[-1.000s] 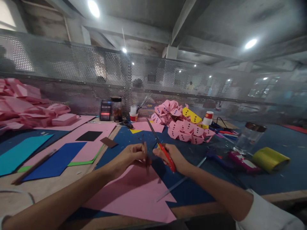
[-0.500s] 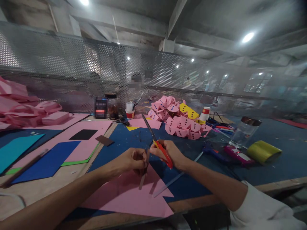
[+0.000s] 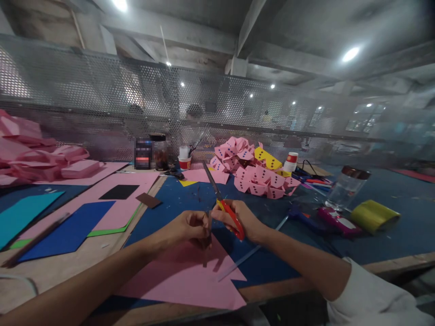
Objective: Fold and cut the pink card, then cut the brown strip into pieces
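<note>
My right hand (image 3: pixel 243 219) grips red-handled scissors (image 3: pixel 222 203), their blades pointing up and away toward the far side of the table. My left hand (image 3: pixel 188 226) pinches a thin dark strip (image 3: pixel 206 240) that hangs down just left of the scissors. Both hands hover close together above a large pink paper sheet (image 3: pixel 190 276) lying on the blue table mat (image 3: pixel 190 194).
A heap of pink and yellow folded pieces with dots (image 3: pixel 256 170) lies behind the hands. A glass jar (image 3: pixel 345 188), a yellow tape roll (image 3: pixel 372 216) and pens (image 3: pixel 314 183) sit to the right. Coloured sheets (image 3: pixel 71 226) and pink folded stacks (image 3: pixel 41 156) are on the left. A perforated metal screen (image 3: pixel 102 99) backs the table.
The view shifted down and settled. The hands stayed together; the dark strip hangs lower from my left fingers than a second ago, and the scissors tilted slightly.
</note>
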Available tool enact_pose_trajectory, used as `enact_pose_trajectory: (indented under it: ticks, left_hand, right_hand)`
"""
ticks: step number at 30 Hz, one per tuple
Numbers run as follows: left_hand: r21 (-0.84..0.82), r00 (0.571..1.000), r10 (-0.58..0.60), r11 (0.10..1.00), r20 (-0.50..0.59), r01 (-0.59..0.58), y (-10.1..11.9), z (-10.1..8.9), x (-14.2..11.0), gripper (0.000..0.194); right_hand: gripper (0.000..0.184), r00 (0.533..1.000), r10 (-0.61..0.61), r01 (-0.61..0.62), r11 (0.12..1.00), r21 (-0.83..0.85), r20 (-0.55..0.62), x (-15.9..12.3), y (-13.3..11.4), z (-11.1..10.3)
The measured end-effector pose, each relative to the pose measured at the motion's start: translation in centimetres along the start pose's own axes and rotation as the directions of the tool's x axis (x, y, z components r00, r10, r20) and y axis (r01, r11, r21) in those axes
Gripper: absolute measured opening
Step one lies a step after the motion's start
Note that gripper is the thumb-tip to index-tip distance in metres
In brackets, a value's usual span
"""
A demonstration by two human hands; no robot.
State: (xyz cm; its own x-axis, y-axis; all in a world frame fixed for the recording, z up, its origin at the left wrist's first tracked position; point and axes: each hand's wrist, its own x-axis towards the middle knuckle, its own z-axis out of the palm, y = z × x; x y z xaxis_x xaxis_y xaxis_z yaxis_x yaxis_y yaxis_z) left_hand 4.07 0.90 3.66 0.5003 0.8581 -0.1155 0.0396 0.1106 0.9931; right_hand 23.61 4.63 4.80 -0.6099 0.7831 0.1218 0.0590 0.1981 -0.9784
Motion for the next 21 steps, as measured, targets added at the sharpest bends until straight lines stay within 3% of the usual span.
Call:
enact_pose_trajectory:
  ticks: [4,7,11,16,21]
  left_hand:
    - [-0.038,1.000,0.019,0.999,0.017,-0.018,0.2,0.6,-0.2,0.017]
    - [-0.173,0.999,0.011,0.985,0.034,-0.005,0.5,0.9,-0.4,0.013]
    - [-0.362,0.999,-0.022,0.932,0.043,0.037,0.4,0.8,-0.5,0.022]
    - [-0.332,0.998,0.018,0.943,0.066,0.005,-0.2,0.0,0.0,0.016]
    - [-0.304,0.996,0.056,0.950,-0.071,-0.075,-0.4,-0.5,0.3,0.013]
  right_hand:
    - [0.030,0.999,0.030,-0.030,0.999,0.017,0.019,0.0,0.0,0.1]
    - [0.032,0.999,0.025,-0.027,0.999,0.041,0.036,-0.2,-0.2,-0.2]
    - [0.036,0.997,-0.011,0.002,0.993,0.118,0.074,-0.3,-0.2,-0.5]
    - [0.037,0.998,-0.014,0.005,0.992,0.125,0.069,-0.3,0.1,-0.4]
    - [0.038,1.000,-0.009,0.008,0.998,0.062,0.009,-0.1,0.1,-0.5]
